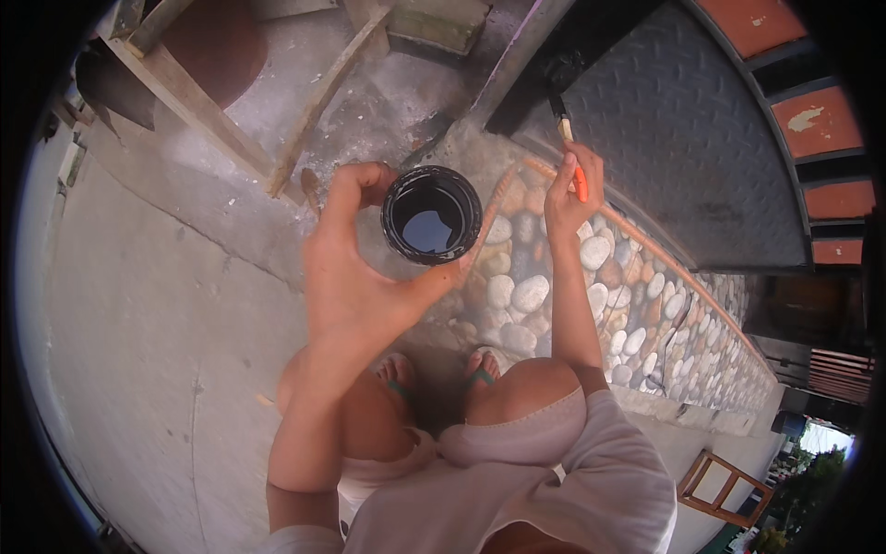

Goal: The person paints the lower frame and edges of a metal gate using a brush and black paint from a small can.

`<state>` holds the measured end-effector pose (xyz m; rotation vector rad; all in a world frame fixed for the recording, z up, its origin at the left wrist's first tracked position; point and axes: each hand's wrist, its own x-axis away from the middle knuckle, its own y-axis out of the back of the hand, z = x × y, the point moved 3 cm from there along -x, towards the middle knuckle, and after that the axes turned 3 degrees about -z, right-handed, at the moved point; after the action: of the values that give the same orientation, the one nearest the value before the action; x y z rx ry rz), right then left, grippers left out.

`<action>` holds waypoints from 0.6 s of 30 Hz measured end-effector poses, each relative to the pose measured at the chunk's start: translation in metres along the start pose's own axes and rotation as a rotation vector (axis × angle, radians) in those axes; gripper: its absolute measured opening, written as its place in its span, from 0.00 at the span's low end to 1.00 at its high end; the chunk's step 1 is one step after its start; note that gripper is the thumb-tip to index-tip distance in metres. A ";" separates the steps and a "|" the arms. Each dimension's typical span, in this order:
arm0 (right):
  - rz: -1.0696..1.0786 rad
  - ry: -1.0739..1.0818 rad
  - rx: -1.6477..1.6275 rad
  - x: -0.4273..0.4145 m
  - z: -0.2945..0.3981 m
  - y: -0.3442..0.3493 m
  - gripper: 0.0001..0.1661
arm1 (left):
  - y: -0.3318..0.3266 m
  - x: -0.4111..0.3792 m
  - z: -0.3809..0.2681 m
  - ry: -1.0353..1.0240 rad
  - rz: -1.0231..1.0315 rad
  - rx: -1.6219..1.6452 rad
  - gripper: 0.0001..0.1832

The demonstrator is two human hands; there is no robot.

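Observation:
My left hand (367,277) is wrapped around a round can of black paint (432,216), held up in front of my knees. The paint inside is glossy and reflects light; dried paint coats the rim. In my right hand (574,190) is a paintbrush (565,129) with an orange handle tip and a pale wooden part. Its dark bristles point up towards the lower end of a black metal frame (533,86). Whether the bristles touch the frame I cannot tell. Beside the frame is a dark diamond-plate metal panel (685,152).
Below the panel runs a ramp set with pebbles (529,294), edged by a brown strip (651,246). Wooden boards (190,111) lean at upper left near a mossy block (436,28). A wooden frame (723,488) lies on the concrete floor (138,291) at lower right.

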<state>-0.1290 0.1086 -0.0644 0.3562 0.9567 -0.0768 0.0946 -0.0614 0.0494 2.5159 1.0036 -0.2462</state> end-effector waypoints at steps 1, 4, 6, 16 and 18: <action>-0.034 -0.034 -0.007 -0.001 -0.002 0.002 0.08 | -0.001 0.000 0.000 -0.002 0.002 0.011 0.36; -0.010 0.031 0.001 -0.006 -0.002 -0.002 0.09 | -0.003 0.001 0.002 0.009 0.011 0.013 0.35; 0.007 0.031 -0.018 -0.006 0.005 0.001 0.09 | -0.002 0.001 0.001 0.010 0.008 0.001 0.35; -0.064 0.125 0.001 -0.008 0.010 0.005 0.07 | -0.005 0.000 -0.001 0.002 0.015 0.017 0.35; -0.058 0.083 0.014 -0.010 0.003 0.004 0.07 | -0.005 0.000 0.000 0.004 0.014 0.024 0.35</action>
<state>-0.1317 0.1107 -0.0538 0.3467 1.0487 -0.1226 0.0913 -0.0575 0.0480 2.5454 0.9892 -0.2511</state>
